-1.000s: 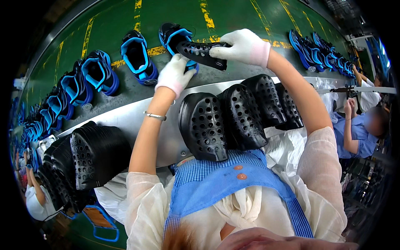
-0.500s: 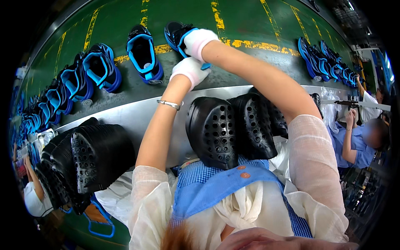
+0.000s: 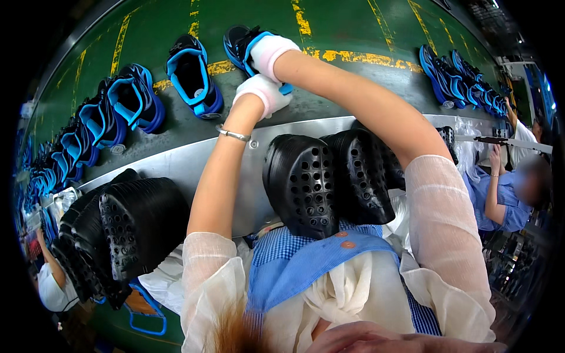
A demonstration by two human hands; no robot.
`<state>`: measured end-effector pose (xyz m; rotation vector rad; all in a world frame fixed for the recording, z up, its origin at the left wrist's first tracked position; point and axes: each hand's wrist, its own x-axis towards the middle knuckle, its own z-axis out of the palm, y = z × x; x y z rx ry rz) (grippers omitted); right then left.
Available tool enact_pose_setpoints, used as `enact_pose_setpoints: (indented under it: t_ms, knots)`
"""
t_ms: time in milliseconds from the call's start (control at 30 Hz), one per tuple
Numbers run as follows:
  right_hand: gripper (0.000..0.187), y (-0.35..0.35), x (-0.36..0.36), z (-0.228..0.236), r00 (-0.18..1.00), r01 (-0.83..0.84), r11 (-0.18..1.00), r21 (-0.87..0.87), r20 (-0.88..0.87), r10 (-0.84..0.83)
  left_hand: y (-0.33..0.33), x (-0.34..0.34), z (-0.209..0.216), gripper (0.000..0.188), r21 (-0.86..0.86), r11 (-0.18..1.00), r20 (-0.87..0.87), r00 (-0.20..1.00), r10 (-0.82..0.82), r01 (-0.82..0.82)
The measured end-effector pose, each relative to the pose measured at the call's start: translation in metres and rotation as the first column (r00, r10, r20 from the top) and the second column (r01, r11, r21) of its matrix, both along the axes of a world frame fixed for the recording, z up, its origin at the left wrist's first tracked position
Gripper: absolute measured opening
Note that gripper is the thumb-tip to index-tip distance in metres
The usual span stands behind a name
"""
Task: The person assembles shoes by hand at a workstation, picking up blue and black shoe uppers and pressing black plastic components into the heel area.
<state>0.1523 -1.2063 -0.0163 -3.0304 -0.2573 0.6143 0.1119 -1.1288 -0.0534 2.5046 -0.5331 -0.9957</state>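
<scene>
Both my hands wear white gloves with pinkish cuffs. They are at a black sneaker point(image 3: 236, 46) with bright blue trim, which lies on the dark green conveyor belt. My right hand point(image 3: 272, 53) is closed over the shoe's opening, and its fingertips are hidden. At the heel, my left hand point(image 3: 262, 94) is closed, with a bit of blue heel showing beside it; its fingers are mostly out of sight. To the left stands another black and blue sneaker point(image 3: 191, 76), opening upward, with a pale round sticker inside.
A row of similar sneakers point(image 3: 97, 120) runs down the left; more sneakers point(image 3: 441, 76) stand at right. Nested stacks of black perforated insoles point(image 3: 303, 188) and more insoles point(image 3: 144, 223) sit nearest me, beside the metal rail point(image 3: 229, 159). A co-worker in blue point(image 3: 500, 197) is at right.
The held sneaker and both my hands have shifted slightly left. The neighbouring sneakers on the belt have slid left too. My hands keep nearly the same pose on the shoe.
</scene>
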Motion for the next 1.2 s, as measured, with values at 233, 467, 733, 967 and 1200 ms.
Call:
enact_pose_setpoints:
  t_ms: [233,467,733,967,1200]
  knots:
    - [0.023,0.005,-0.016,0.021,0.992,-0.116,0.984,-0.137,0.039,0.122,0.003,-0.005,-0.007,0.041,-0.049,0.996,0.056,0.996,0.073,-0.070]
    - [0.027,-0.030,-0.014,0.022,0.980,-0.197,0.980,0.042,0.041,0.195,-0.004,-0.007,0.015,0.038,-0.102,0.990,-0.042,0.995,0.092,-0.096]
    - [0.035,-0.227,-0.061,0.082,0.975,0.138,0.989,0.045,0.168,-0.143,0.001,-0.014,0.001,0.029,-0.236,0.962,0.064,0.985,0.159,-0.140]
    - [0.028,-0.465,-0.131,0.076,0.715,0.625,0.743,-0.239,0.558,-0.422,0.004,-0.018,-0.004,0.032,-0.247,0.969,0.349,0.935,0.062,0.028]
    - [0.053,-0.536,-0.148,0.067,0.502,0.864,0.490,-0.118,0.273,-0.820,0.028,-0.012,-0.029,0.036,-0.269,0.960,0.299,0.940,0.165,-0.083]
